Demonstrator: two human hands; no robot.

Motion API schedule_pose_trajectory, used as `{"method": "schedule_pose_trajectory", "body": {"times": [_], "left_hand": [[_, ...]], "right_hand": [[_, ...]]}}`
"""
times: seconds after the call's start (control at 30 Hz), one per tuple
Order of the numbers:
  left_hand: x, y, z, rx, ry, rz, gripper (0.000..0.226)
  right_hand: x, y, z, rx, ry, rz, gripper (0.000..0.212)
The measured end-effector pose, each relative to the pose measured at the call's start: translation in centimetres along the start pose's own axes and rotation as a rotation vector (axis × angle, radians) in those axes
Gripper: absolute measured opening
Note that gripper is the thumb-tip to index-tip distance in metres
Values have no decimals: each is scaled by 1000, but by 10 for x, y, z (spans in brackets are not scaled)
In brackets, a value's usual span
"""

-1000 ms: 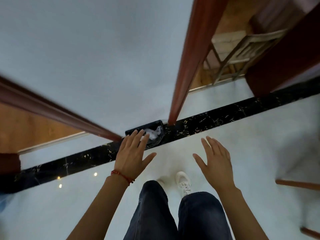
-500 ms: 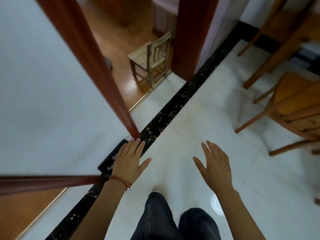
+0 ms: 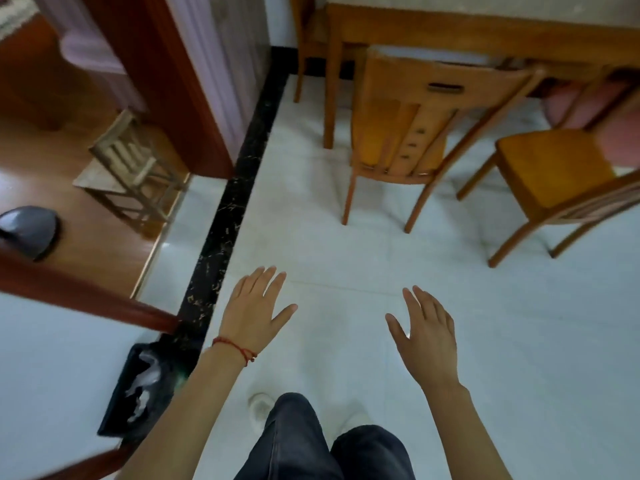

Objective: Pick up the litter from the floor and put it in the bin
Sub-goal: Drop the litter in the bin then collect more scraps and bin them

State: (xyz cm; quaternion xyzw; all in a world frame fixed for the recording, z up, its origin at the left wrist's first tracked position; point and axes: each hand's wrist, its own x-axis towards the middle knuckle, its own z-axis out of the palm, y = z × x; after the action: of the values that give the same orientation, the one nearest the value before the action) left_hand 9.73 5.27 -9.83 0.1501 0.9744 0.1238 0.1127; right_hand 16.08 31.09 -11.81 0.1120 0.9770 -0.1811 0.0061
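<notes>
Held nothing: left hand (image 3: 254,306) and right hand (image 3: 427,332) both spread flat, fingers wide, palms down, lower middle of frame over the pale floor (image 3: 346,258). Red string bracelet (image 3: 235,348) on left wrist.

Found no loose litter on the tiles in view (area under the chairs blurred, can't rule it out). Judged the step as scanning for the next piece. To do well: sweep the gaze slowly across the upper right, under the table (image 3: 467,29) and between the legs of the wooden chair (image 3: 398,133) and the second chair (image 3: 554,174), also along the black marble strip (image 3: 235,202) where small scraps hide against the pattern. Crouch before reaching, pinch with one hand, leave the other free.

Bin (image 3: 138,386): black, bag-lined, lower left of frame, against the wall by the red-brown door frame (image 3: 86,299). Contained crumpled white paper or tissue (image 3: 142,382), well short of full as far as could be told. Close to the left elbow, so a short carry back.
</notes>
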Motion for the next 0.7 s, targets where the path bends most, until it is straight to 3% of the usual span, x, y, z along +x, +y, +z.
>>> {"method": "schedule_pose_trajectory", "body": {"times": [0.2, 0.4, 0.57, 0.7], "left_hand": [[48, 118, 15, 48, -62, 260, 90], [91, 222, 37, 112, -134, 587, 82], [123, 302, 59, 162, -208, 893, 57], [142, 358, 73, 211, -294, 1086, 71]], "right_hand": [[-29, 98, -39, 19, 92, 210, 50], [-76, 165, -63, 42, 246, 541, 50], [-109, 200, -66, 60, 345, 835, 50], [-127, 216, -67, 78, 402, 1056, 52]]}}
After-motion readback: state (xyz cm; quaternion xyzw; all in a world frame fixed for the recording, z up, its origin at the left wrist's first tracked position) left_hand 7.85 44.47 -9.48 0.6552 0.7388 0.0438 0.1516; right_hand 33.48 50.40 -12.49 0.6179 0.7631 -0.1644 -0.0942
